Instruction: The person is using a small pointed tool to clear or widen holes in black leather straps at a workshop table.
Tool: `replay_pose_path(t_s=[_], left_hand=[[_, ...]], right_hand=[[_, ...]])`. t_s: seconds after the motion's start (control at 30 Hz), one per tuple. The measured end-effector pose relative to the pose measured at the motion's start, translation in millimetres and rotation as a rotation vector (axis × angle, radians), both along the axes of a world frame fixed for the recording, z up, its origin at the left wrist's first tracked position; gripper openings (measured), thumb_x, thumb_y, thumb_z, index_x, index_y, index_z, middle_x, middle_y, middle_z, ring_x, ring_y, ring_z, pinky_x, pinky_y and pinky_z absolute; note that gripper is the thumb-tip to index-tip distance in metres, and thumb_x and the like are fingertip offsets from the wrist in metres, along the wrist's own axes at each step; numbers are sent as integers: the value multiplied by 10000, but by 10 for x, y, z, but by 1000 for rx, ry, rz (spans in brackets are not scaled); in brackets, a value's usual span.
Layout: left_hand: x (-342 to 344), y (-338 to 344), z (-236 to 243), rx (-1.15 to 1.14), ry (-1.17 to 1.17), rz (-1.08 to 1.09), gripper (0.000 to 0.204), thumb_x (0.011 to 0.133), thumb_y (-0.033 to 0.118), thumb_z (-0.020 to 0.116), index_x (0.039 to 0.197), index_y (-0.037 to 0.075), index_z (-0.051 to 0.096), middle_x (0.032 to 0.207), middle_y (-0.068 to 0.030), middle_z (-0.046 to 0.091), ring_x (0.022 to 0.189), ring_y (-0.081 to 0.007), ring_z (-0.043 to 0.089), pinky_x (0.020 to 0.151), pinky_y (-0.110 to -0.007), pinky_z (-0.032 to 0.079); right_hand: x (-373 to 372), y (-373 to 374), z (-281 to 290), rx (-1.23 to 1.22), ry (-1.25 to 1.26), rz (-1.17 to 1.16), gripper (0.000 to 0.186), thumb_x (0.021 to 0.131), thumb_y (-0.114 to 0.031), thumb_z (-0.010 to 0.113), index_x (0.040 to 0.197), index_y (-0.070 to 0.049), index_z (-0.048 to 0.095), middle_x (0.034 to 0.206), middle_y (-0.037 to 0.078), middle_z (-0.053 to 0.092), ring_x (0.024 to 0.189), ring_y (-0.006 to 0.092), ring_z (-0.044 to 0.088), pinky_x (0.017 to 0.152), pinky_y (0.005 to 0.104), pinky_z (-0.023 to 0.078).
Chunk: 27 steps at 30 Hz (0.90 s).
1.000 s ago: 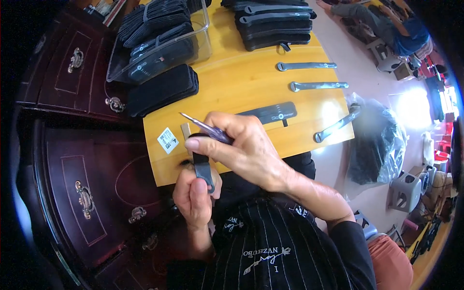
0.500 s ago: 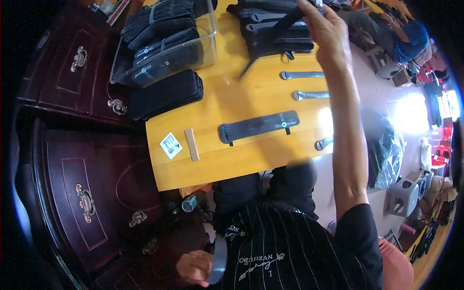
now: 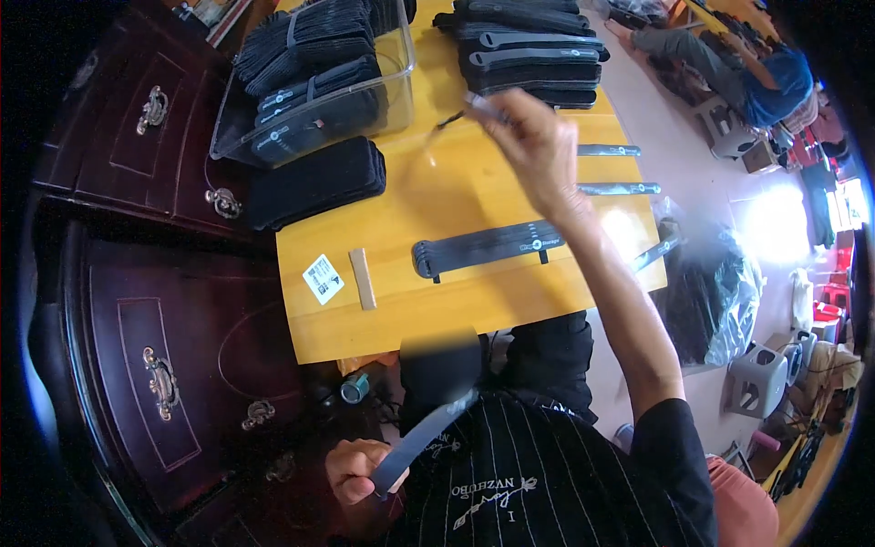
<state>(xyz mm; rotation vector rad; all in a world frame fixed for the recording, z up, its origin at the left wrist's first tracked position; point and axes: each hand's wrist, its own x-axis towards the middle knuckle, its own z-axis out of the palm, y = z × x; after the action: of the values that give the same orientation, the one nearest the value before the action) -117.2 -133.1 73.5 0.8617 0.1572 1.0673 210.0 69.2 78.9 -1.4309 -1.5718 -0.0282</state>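
Low at the left, my left hand is closed on one end of a grey hook-and-loop strap, which slants up across my shirt. Above the table's middle, my right hand pinches a narrow strap, seen nearly edge-on and smeared by motion. Below that hand lies a bundle of dark straps, with small black tabs poking out along its near edge. Single grey straps lie at the table's right side, partly behind my right forearm. Stacked black straps fill the far side.
A clear plastic bin full of strap bundles stands at the far left, with a black stack before it. A white label and a tan strip lie nearby. Dark drawers border the left. Another person sits far right.
My right hand has come down and left from the far stacks with the strap. My left hand has risen slightly, and its strap now stretches out toward the upper right.
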Motion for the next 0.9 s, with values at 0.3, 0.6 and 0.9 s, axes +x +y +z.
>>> replay_pose_path(t_s=[0.3,0.6,0.9], left_hand=[[59,259,-22,-8,24,-151,272,913,107,529,668,11,456,613,-141,553,476,-198,509,425,-326,413],[343,639,191,169,398,-218,298,874,150,567,627,4,487,585,-135,540,471,-246,530,433,-353,394],[367,837,111,-49,851,33,92,872,-27,570,786,-43,599,697,-101,633,547,-136,607,474,-222,429]], right_hand=[[-149,-154,-551,-374,-178,144,243,807,-226,701,1022,-122,656,832,57,619,748,250,666,622,333,527],[-640,-1087,285,-765,567,1007,336,898,-366,610,1035,-66,675,867,165,689,774,318,671,687,401,532],[165,-1390,219,-1020,363,712,195,792,-211,753,830,-41,665,700,60,627,624,159,613,551,287,448]])
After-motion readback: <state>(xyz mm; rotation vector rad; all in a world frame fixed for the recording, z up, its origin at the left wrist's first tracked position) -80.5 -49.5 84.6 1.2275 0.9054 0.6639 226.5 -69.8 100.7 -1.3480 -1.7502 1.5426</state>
